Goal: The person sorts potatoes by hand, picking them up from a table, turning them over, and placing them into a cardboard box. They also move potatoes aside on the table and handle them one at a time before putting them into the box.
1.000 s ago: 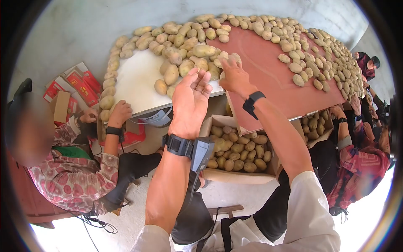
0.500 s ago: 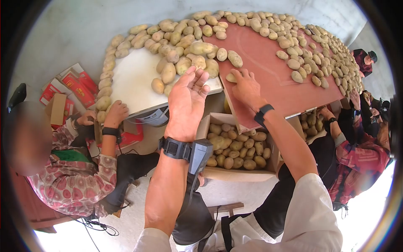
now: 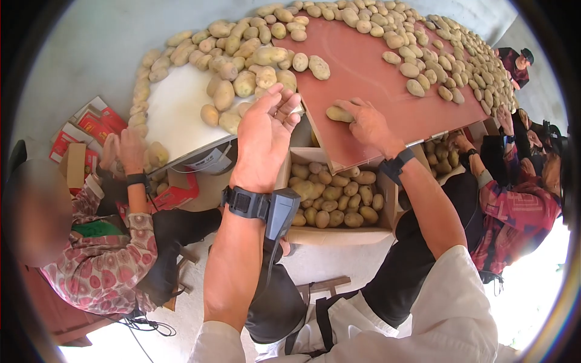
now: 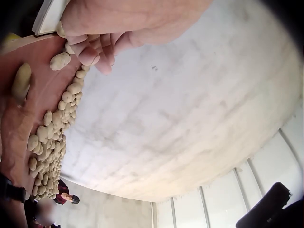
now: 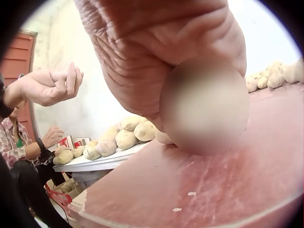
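My right hand (image 3: 370,128) holds a long potato (image 3: 339,114) low over the red board (image 3: 357,148), with fingers and thumb at its end. In the left wrist view that potato (image 4: 22,80) shows beyond the fingers. A blurred round patch covers much of the grip in the right wrist view. My left hand (image 3: 264,142) is raised in front of the white board (image 3: 175,115), palm turned up, fingers loosely bent and holding nothing. Behind its fingertips lies a heap of potatoes (image 3: 245,83). One large potato (image 3: 319,68) rests apart on the red board.
A cardboard box of potatoes (image 3: 339,202) stands below the red board's near edge. More potatoes (image 3: 430,66) line the back and right of the boards. A person in a patterned shirt (image 3: 100,260) sits at left, others at right. A white bucket (image 3: 209,160) stands under the white board.
My right hand has come from the heap across the red board toward its near edge, bringing a potato along. The left hand stays raised. The neighbour at left has lifted their hands.
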Action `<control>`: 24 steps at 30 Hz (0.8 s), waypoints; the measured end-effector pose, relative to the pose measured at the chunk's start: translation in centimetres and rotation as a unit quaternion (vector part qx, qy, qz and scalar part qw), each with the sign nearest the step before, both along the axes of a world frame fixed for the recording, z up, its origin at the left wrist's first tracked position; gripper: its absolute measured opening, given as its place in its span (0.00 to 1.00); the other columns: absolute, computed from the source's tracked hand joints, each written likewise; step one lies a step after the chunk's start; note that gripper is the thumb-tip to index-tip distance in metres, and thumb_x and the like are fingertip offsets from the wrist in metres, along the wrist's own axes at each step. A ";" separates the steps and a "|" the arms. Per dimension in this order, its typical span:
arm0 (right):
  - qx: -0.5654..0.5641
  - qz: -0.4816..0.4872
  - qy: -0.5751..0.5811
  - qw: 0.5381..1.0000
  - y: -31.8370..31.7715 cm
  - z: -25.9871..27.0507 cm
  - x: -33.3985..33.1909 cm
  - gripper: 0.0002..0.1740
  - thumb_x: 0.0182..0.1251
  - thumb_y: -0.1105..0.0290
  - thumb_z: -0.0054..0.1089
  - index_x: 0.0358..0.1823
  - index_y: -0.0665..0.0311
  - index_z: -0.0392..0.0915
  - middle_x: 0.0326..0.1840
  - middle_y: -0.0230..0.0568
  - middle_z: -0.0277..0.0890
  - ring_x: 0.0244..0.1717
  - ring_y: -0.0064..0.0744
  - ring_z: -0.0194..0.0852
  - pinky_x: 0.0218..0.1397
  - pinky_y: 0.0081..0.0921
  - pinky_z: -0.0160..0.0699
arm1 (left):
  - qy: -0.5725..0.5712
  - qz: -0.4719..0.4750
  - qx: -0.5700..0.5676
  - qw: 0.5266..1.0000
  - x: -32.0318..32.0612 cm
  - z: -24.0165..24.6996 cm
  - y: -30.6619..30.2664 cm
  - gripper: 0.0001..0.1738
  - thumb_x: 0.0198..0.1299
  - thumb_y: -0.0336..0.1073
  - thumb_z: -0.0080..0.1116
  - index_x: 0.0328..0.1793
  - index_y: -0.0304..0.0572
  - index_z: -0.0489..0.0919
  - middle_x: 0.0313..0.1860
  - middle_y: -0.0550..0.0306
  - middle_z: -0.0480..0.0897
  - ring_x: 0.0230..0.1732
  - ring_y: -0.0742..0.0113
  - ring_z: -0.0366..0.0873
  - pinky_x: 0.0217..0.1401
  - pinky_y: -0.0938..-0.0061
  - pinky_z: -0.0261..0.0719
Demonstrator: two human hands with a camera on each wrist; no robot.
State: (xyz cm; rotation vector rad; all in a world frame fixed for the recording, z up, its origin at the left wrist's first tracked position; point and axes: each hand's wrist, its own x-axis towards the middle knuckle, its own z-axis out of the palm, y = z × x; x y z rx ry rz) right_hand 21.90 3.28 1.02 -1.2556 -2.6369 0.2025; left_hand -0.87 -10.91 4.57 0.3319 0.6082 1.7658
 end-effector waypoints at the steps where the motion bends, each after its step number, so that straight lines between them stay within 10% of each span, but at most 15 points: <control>1: 0.020 0.022 0.009 0.999 0.2 -0.1 0.3 0.37 0.61 0.80 0.58 0.75 0.49 0.72 0.70 0.46 0.75 0.73 0.56 0.68 0.73 0.46 0.75 | 0.004 -0.002 0.006 1.000 0.2 0.2 0.1 0.24 0.72 0.31 0.59 0.72 0.33 0.71 0.55 0.56 0.81 0.57 0.64 0.81 0.54 0.70 0.77; 6: 0.035 0.075 -0.013 0.997 -0.8 0.9 0.8 0.23 0.74 0.69 0.51 0.69 0.54 0.78 0.70 0.46 0.78 0.73 0.55 0.70 0.69 0.47 0.76 | 0.032 -0.019 0.030 0.999 1.1 0.1 1.0 0.23 0.71 0.31 0.60 0.69 0.33 0.72 0.54 0.55 0.81 0.56 0.63 0.81 0.53 0.70 0.77; 11: -0.069 0.084 0.001 0.994 -1.6 0.8 0.8 0.34 0.59 0.71 0.71 0.70 0.57 0.77 0.60 0.51 0.84 0.61 0.54 0.81 0.66 0.43 0.78 | 0.048 -0.022 0.030 0.998 1.1 0.0 1.7 0.17 0.75 0.31 0.55 0.65 0.31 0.73 0.52 0.53 0.81 0.56 0.59 0.82 0.55 0.68 0.77; 15: -0.123 0.114 -0.037 0.985 -5.0 2.9 -0.2 0.33 0.58 0.68 0.73 0.68 0.58 0.79 0.58 0.49 0.84 0.57 0.51 0.82 0.61 0.41 0.80 | 0.016 -0.020 0.020 0.999 0.7 0.7 1.9 0.04 0.76 0.30 0.54 0.50 0.41 0.78 0.43 0.59 0.84 0.44 0.67 0.83 0.42 0.74 0.77; 24: -0.236 0.095 -0.098 0.962 -7.8 3.8 -1.4 0.34 0.50 0.68 0.67 0.65 0.60 0.83 0.51 0.50 0.88 0.50 0.49 0.84 0.57 0.38 0.81 | 0.071 -0.002 0.016 0.997 -0.5 0.2 2.3 0.05 0.76 0.31 0.55 0.48 0.39 0.80 0.40 0.60 0.83 0.42 0.68 0.83 0.42 0.75 0.77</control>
